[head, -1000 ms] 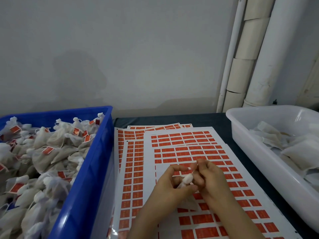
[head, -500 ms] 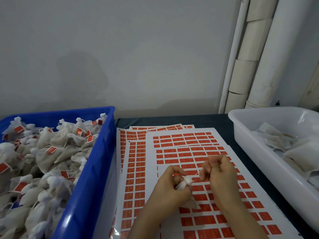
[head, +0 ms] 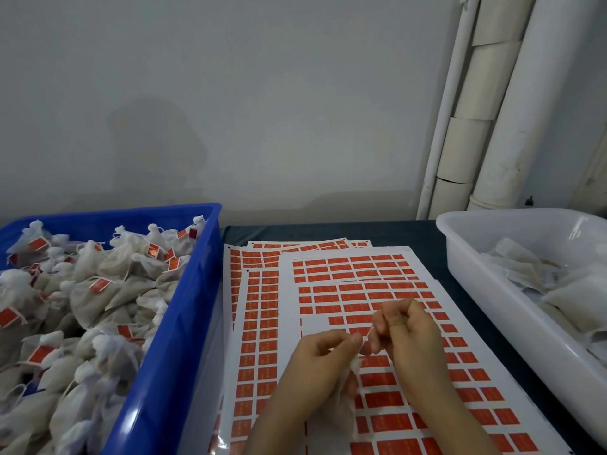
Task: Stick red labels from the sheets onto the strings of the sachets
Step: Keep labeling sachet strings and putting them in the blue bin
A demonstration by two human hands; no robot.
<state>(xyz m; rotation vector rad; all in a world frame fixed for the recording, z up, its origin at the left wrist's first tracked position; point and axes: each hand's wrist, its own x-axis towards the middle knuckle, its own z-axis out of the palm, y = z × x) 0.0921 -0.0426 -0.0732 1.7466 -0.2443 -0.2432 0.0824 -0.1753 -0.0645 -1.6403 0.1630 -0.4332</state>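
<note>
Over the sheets of red labels (head: 354, 274) my left hand (head: 315, 359) grips a white mesh sachet (head: 345, 399), whose body hangs below the palm. My right hand (head: 404, 330) is curled just to the right of it and pinches the sachet's thin string (head: 365, 339), which runs between the two hands. Whether a label is on the string I cannot tell. Several label sheets lie overlapped on the dark table, some rows peeled.
A blue crate (head: 184, 316) at the left is full of sachets with red labels on them. A white tub (head: 486, 284) at the right holds plain sachets. White pipes (head: 486, 103) run up the wall at the back right.
My right hand first drew away to the right of the sachet, then came back close to my left hand. The sachet stays in my left hand.
</note>
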